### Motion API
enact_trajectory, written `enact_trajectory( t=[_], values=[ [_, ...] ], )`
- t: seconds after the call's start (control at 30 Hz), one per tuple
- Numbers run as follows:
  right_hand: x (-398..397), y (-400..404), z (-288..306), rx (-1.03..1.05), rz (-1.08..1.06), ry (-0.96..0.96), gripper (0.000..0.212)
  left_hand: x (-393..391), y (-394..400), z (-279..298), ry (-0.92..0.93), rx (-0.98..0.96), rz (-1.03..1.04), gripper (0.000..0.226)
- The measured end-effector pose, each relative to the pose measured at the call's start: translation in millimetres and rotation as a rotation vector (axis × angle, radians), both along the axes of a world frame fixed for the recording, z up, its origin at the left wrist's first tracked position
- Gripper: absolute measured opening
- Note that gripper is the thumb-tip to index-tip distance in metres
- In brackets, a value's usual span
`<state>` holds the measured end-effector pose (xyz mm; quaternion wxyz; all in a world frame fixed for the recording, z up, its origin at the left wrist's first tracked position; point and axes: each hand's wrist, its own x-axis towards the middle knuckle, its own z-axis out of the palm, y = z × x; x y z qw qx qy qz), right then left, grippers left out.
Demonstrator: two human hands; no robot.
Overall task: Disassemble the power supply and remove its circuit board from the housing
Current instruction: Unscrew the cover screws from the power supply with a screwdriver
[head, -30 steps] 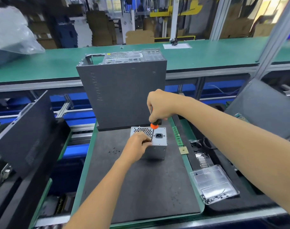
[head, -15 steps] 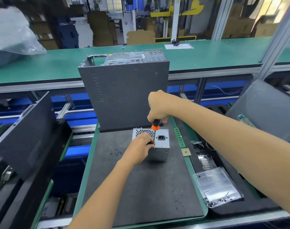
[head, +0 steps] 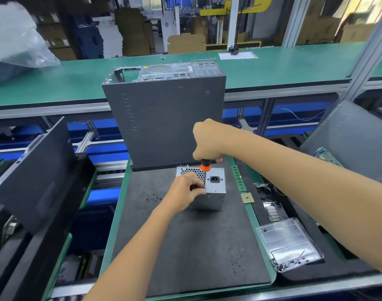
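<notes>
My left hand (head: 185, 191) grips the power supply (head: 215, 187), which stands on the dark mat (head: 196, 246) just in front of the upright computer case (head: 164, 118). My right hand (head: 207, 141) is fisted round the screwdriver (head: 205, 165), orange collar down on the supply's top face beside the power socket (head: 214, 179). Loose screws (head: 153, 198) lie left of it

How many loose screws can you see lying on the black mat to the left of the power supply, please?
4 visible: small dark screws clustered on the black mat, left of the left hand on the power supply. The hand may hide more.
</notes>
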<state>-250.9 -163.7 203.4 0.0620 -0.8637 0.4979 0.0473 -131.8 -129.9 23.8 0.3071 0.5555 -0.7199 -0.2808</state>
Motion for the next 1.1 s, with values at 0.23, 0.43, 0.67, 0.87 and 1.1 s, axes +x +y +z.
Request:
enact_trajectory(
  t=[0.23,0.43,0.67,0.87,1.1],
  values=[
    [0,-6,11,0.042,0.196,0.264,0.032,-6,1,-4,0.012,-0.046,0.014,0.012],
    [-10,-14,19,0.083,0.428,0.324,0.021,-6,0,-4,0.055,-0.041,0.033,0.008],
    [2,3,8,-0.130,0.662,0.244,0.008,-4,2,-5,0.082,-0.058,0.076,0.011],
    [-12,2,7,-0.095,0.281,-0.037,0.046,-6,-1,-2,0.113,-0.029,0.086,0.012],
    [-12,-7,17,0.041,0.278,0.192,0.049,-5,1,-1,0.114,-0.017,0.084,0.029]
  ],
)
